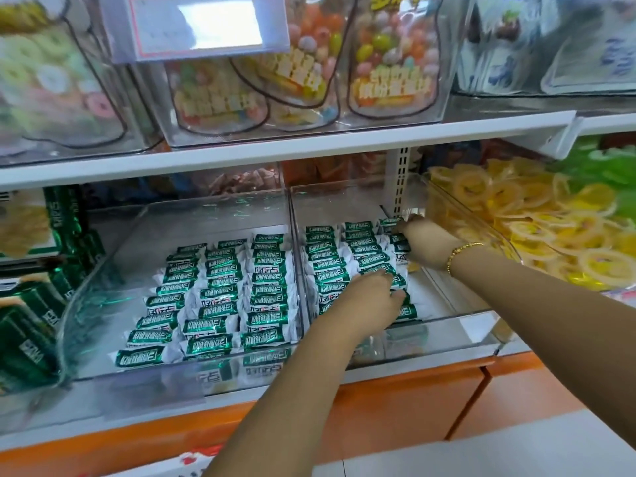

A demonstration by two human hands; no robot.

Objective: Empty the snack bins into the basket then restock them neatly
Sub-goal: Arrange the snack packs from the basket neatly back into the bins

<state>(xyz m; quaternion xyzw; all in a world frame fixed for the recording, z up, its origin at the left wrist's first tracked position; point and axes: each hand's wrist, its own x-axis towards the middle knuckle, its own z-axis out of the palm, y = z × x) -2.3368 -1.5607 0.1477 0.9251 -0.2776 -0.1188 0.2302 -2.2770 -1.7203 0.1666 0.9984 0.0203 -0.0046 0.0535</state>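
At centre-left, the left clear bin (155, 373) holds three tidy columns of green-and-white snack packets (220, 290). In the right clear bin (447, 330), mid-frame, the left hand (370, 294) lies with straight fingers on more packets. Further right, the right hand (418, 241) touches the back row; I cannot tell how its fingers lie.

Across the top of the frame we see jar-shaped bags of colourful candy (392, 53) behind a clear price card holder (199, 25). A white shelf board (275, 146) runs beneath them. Yellow ring sweets (537, 218) fill the right edge, and an orange base panel (395, 404) runs along the bottom.
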